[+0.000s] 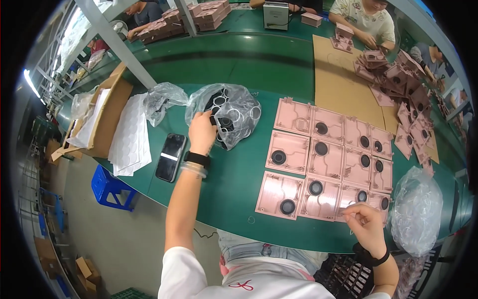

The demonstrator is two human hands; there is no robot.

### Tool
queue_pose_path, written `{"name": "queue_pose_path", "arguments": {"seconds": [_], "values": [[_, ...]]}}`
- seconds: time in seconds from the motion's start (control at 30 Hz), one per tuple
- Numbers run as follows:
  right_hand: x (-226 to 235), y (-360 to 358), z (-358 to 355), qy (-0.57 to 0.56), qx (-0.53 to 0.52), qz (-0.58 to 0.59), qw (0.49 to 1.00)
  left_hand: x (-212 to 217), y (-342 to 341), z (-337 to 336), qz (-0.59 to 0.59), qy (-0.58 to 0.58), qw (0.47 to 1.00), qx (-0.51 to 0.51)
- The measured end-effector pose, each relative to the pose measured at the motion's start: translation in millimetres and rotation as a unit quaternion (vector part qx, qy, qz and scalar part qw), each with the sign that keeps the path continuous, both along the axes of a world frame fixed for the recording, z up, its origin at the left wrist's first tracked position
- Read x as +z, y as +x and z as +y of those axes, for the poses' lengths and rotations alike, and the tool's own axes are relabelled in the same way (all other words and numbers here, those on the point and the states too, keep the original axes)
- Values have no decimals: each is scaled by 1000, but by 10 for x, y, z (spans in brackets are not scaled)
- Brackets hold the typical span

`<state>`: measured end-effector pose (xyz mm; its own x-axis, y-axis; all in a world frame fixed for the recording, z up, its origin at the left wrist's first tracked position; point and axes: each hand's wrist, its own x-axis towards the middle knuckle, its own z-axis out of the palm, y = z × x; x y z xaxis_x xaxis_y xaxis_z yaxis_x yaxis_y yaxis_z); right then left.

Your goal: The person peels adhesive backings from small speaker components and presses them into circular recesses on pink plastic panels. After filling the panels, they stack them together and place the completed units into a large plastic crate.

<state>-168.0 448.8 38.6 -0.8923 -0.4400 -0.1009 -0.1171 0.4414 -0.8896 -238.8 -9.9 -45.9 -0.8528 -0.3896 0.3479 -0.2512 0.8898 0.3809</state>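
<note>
My left hand [202, 133] reaches into the mouth of a clear plastic bag [244, 107] of black round parts with pale rings. Its fingertips are hidden among them. My right hand [366, 224] is closed in a pinch above the front right of several pink plastic housings [288, 145] laid in rows. Whatever is between its fingertips is too small to make out. Most housings show a black round part, such as this one [287, 207] at the front left. The back left housing [294, 117] shows a slotted grille instead.
A phone [171, 157] lies left of the bag, beside white sheets of round stickers [130, 134] and a cardboard box [112, 107]. A filled clear bag [417, 212] sits at right. Further pink housings [393, 79] pile up on cardboard [343, 84], near co-workers. A blue stool [112, 189] stands below.
</note>
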Motion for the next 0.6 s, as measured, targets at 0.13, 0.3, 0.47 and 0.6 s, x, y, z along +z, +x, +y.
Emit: {"name": "queue_pose_path", "arguments": {"seconds": [0.13, 0.3, 0.47, 0.6], "values": [[30, -38, -40, 17, -40, 45, 998, -53, -26, 30, -18, -36, 998, 51], [-51, -24, -2, 50, -28, 97, 994, -94, 19, 134, 75, -64, 994, 40], [-73, -22, 2, 44, -23, 119, 992, 16, 94, 136, 36, -50, 995, 76], [-42, -27, 16, 50, -33, 118, 991, 195, 232, 182, 84, -63, 989, 101]]}}
